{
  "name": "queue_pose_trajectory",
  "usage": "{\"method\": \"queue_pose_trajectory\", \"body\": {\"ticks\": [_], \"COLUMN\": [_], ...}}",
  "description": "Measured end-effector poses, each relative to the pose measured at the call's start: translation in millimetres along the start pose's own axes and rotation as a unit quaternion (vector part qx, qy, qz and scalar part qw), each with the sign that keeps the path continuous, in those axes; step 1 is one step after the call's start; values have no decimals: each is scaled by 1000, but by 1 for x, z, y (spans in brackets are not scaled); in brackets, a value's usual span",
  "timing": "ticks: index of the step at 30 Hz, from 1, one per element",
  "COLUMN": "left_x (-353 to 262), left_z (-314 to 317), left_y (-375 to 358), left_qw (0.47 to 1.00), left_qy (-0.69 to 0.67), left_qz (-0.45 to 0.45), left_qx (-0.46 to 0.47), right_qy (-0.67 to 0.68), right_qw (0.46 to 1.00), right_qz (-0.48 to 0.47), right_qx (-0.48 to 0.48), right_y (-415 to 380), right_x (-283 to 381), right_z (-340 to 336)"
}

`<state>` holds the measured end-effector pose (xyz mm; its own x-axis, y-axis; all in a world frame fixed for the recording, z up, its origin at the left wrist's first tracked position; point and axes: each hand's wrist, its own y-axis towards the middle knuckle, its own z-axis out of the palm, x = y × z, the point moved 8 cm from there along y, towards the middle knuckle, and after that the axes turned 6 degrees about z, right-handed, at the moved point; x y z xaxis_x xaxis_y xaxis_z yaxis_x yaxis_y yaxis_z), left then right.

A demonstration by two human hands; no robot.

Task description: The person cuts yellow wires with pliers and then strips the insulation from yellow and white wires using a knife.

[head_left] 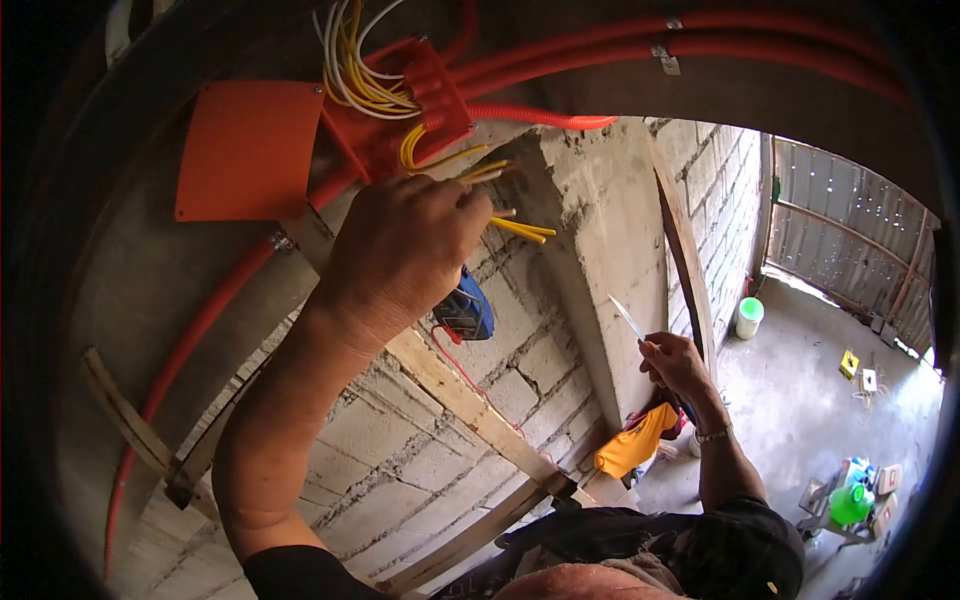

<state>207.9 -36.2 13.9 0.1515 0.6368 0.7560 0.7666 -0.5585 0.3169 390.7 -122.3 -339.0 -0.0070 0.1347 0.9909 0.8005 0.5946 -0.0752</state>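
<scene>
The left hand (405, 250) was raised overhead, its grip closed around a bundle of yellow insulated wires (505, 200) hanging from the open red plastic junction box (405, 110), while the right hand (675, 365), lower and further off, pinched a slim bright blade (628, 318). It looked like the stripping step, and the blade would need bringing up to the wire ends. Behind stood rough grey concrete blocks (450, 400), smooth red conduit (700, 45) and a flat orange lid (250, 150).
</scene>
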Motion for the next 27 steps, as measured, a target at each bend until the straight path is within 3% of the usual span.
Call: {"method": "queue_pose_trajectory", "body": {"ticks": [5,7,8,12,13,15,18,21,25,27], "left_x": [23,40,48,62,63,62,56,53,60,64], "left_z": [-4,-19,-17,-9,-10,10,10,10,17,21], "left_y": [-2,-1,1,11,11,12,11,8,2,0], "left_qw": [991,969,958,938,938,920,932,927,905,865], "left_qy": [-71,-148,-193,-272,-272,-323,-314,-320,-380,-449], "left_qz": [-98,-142,-175,-157,-155,-222,-182,-197,-191,-207], "left_qx": [-48,-139,-123,-144,-147,15,-17,5,-32,-84], "right_qy": [11,12,3,53,122,213,241,207,130,57], "right_qw": [999,997,997,996,988,962,935,902,907,892], "right_qz": [-9,40,40,20,-30,-120,-252,-379,-401,-447], "right_qx": [49,65,65,67,91,119,70,19,10,-23], "right_y": [-8,-6,-6,-2,-4,-4,-19,-34,-48,-54], "right_x": [6,-5,-4,13,28,56,119,176,241,272], "right_z": [10,17,18,12,11,6,-13,-21,3,14]}}
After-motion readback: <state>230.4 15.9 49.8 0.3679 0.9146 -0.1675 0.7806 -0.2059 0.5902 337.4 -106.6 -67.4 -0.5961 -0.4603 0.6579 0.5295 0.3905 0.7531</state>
